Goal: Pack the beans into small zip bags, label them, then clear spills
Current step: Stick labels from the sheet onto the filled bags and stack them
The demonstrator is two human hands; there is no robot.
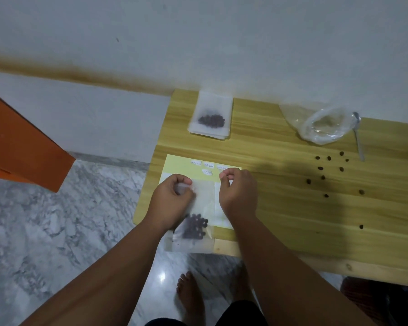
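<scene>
My left hand (172,198) pinches the top of a zip bag (201,196) with curled fingers. The bag lies at the near edge of the surface (280,220), with dark beans (194,226) at its bottom. It lies on a yellow sheet (181,163) with small labels (207,172). Further back is a second bag (211,118) with beans. My right hand (238,191) is curled just beside the zip bag, fingertips together; if it pinches something I cannot tell. To the right lie loose beans (327,170), a clear bag (323,125) and a spoon (358,137).
</scene>
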